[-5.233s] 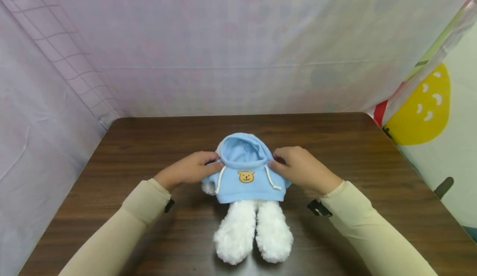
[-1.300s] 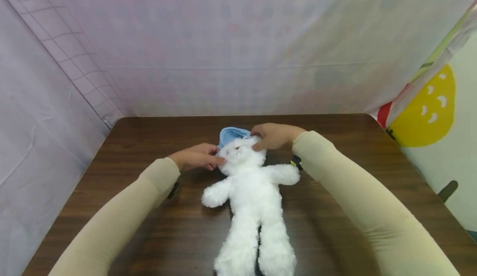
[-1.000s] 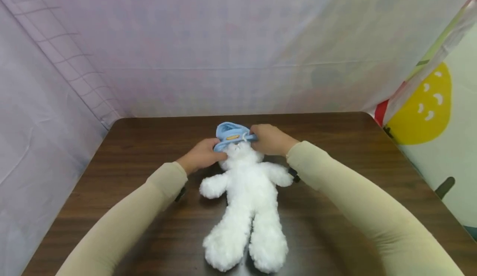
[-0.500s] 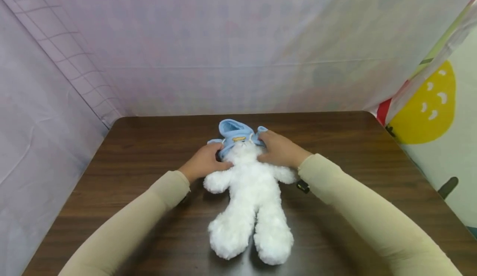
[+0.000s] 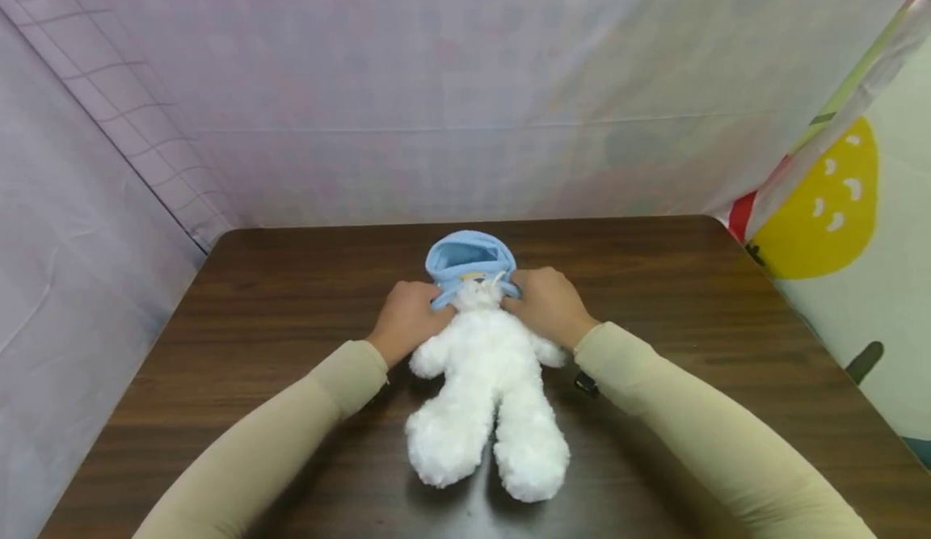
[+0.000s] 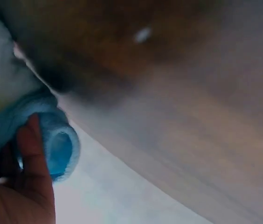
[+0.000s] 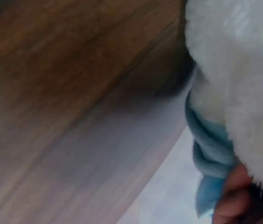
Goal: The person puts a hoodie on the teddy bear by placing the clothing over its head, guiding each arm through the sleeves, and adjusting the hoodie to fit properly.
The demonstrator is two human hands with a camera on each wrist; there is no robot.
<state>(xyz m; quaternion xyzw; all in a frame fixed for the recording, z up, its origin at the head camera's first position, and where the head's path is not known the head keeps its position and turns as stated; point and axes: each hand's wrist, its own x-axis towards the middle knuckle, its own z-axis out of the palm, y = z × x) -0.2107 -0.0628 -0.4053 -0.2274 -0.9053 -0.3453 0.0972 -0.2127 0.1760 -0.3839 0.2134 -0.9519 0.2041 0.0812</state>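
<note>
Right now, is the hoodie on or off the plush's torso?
Off: the blue hoodie is bunched at the head; the white plush has bare fur below.

A dark brown wood-grain table (image 5: 240, 305) with rounded far corners fills the lower part of the head view. Behind it hangs a pale pinkish cloth (image 5: 465, 78) with faint patches and a crosswise crease. A whitish cloth (image 5: 65, 280) covers the left side. On the right, a pale surface (image 5: 898, 280) carries a yellow shape (image 5: 822, 208) with white marks. Soft light glints on the tabletop's near part.
</note>
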